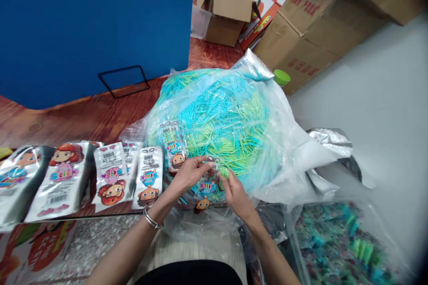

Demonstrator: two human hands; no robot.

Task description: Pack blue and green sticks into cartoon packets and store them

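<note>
My left hand (192,173) is closed, thumb and fingers pinching the upper end of a small printed pouch (207,185) marked "Stick" with a cartoon face. Between the closed fingers of my right hand (236,193) is a little bunch of green sticks (224,173), right beside the pouch's end. Whether the sticks reach into the pouch I cannot tell. Behind both hands a big clear plastic bag (274,142) lies open, heaped with thin blue and green sticks (217,102). A pouch with sticks inside (174,144) rests on the bag's left side.
Stacks of flat printed pouches (62,173) line the table's front edge at left. A blue panel (93,22) with a black wire frame (123,82) stands behind. Cardboard boxes (301,40) are piled at the back right. A clear bin (297,245) with blue-green contents sits lower right.
</note>
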